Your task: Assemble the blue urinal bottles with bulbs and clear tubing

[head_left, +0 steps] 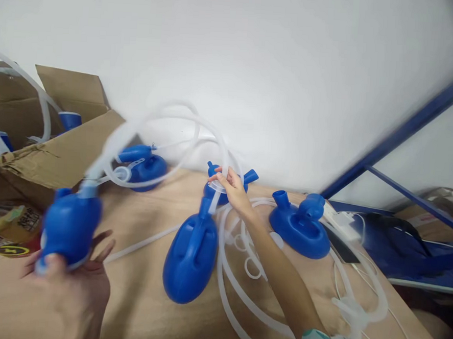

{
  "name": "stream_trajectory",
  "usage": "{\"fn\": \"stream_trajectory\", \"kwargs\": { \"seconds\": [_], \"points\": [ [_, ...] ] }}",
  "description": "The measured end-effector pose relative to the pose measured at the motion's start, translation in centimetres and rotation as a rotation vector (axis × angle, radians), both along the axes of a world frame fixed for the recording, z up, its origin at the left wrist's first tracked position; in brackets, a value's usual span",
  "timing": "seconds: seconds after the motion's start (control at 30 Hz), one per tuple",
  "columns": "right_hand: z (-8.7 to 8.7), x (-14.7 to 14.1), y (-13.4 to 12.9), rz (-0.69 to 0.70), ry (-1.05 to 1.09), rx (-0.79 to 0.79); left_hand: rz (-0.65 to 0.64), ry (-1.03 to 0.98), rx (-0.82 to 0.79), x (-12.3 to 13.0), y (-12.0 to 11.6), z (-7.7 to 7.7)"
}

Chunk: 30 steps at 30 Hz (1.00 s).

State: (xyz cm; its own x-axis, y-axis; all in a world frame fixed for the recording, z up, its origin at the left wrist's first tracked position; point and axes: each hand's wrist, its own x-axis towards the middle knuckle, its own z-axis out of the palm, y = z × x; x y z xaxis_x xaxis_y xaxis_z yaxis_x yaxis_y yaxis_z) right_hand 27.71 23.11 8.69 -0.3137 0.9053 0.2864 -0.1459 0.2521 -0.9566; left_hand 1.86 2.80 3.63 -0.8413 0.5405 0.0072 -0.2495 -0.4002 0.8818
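My left hand (73, 288), at the lower left, is closed around a blue plastic bottle (71, 226) lifted above the table; motion blurs both. A translucent hose (110, 147) rises from the top of this bottle and loops over to the right. Near the middle, my right hand (231, 187) grips the hose between thumb and fingers, with a pale round cap or flange just under them. Below that hand a blue handled bottle (190, 259) lies with its neck pointing away from me. Another blue bottle (212, 191) is partly hidden behind my right hand.
An open cardboard box (63, 144) with blue bottles and hoses stands left, beside yellow packaging (27, 218). More blue bottles lie back left (149, 172) and right (303, 230). Coiled hoses (256, 304), a dark phone-like slab (344, 248) and a blue metal frame (398, 129) are at right.
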Motion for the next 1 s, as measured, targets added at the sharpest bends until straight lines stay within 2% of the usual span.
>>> {"fn": "stream_trajectory", "kwargs": {
  "seconds": [0.1, 0.23, 0.33, 0.4, 0.5, 0.57, 0.7, 0.83, 0.93, 1.0],
  "points": [
    [-2.2, 0.1, 1.3, -0.042, 0.035, -0.109, -0.044, 0.143, -0.020, 2.3, 0.6, -1.4],
    [-3.9, 0.3, 2.2, -0.051, 0.064, -0.206, -0.131, 0.257, -0.245, 4.0, 1.0, -4.8],
    [-3.7, 0.6, 2.2, -0.041, 0.085, -0.275, -0.291, 0.422, -0.452, 4.2, 1.2, -6.9],
    [-3.1, 1.0, 2.0, 0.008, 0.112, -0.319, -0.395, 0.555, -0.566, 3.9, 1.5, -7.7],
    [-2.1, 1.7, 2.1, 0.145, 0.143, -0.368, -0.363, 0.768, -0.725, 3.2, 1.9, -8.3],
    [-1.6, 2.0, 2.5, 0.176, 0.108, -0.340, -0.345, 0.860, -0.784, 2.7, 2.1, -8.5],
    [-1.6, 1.7, 3.9, 0.033, -0.168, -0.184, -0.401, 0.950, -0.812, 2.5, 2.1, -9.1],
    [-1.7, 0.7, 5.1, -0.039, -0.370, -0.139, -0.332, 1.059, -0.797, 3.2, 1.5, -9.5],
    [-0.8, 0.3, 4.9, -0.082, -0.495, -0.085, -0.296, 1.148, -0.608, 4.0, 0.4, -8.7],
    [0.2, 0.2, 4.5, -0.138, -0.626, -0.005, -0.338, 1.244, -0.447, 4.9, -0.4, -7.8]
  ]
}}
